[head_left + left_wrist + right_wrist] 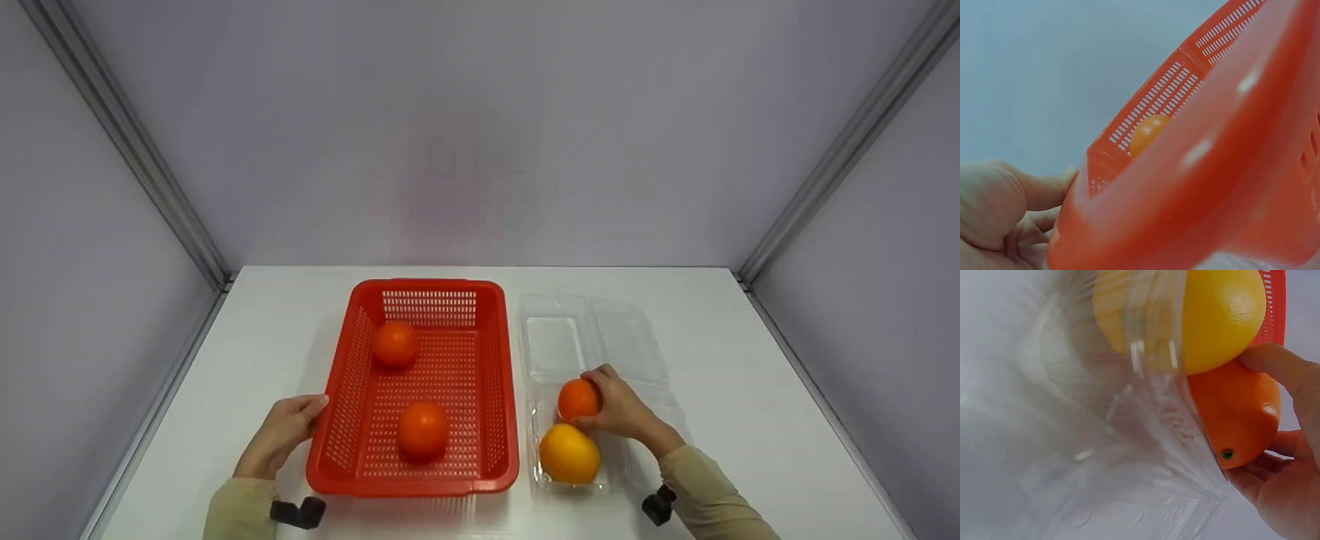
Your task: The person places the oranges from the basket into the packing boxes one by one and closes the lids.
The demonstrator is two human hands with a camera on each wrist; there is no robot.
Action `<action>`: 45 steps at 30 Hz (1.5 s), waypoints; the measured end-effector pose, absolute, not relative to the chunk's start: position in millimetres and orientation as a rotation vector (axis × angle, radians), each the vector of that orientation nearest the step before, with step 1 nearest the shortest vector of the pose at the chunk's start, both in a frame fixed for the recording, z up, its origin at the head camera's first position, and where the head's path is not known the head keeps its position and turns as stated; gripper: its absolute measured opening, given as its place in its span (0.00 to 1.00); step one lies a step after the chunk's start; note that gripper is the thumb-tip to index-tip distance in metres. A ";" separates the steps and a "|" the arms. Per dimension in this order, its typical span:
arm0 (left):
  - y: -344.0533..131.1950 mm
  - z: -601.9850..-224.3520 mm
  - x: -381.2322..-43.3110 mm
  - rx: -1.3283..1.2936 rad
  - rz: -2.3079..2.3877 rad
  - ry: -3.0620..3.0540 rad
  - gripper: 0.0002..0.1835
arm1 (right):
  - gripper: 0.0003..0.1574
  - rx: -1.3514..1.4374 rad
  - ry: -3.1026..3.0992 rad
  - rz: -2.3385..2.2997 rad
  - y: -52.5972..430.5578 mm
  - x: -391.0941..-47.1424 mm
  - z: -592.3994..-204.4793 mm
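My left hand pinches the left rim of a red plastic basket, thumb on top in the left wrist view. Inside the basket lie two oranges, one orange toward the back left and another orange nearer the front. At the right, my right hand grips a third orange between thumb and fingers, at a clear plastic clamshell box. Touching that orange is a yellow-orange fruit in the box's front part. In the right wrist view a green stem spot shows on the gripped orange.
Behind the fruit lies another open clear plastic box, its clear lid spread to the right. Everything stands on a white table walled in by pale panels at back and sides.
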State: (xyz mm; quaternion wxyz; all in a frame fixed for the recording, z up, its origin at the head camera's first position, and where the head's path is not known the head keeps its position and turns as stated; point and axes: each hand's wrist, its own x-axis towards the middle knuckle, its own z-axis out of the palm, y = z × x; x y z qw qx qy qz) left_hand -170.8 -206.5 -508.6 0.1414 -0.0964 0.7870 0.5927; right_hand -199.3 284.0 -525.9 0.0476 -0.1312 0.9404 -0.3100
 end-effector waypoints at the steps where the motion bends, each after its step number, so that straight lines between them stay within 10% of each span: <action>1: -206.5 -508.4 -170.9 -0.278 1.712 2.272 0.25 | 0.42 -0.400 2.864 -0.945 283.7 -199.5 -525.6; 45: -199.0 -501.0 -167.8 -0.360 1.573 2.490 0.24 | 0.33 -0.350 2.898 -0.937 283.7 -195.3 -525.3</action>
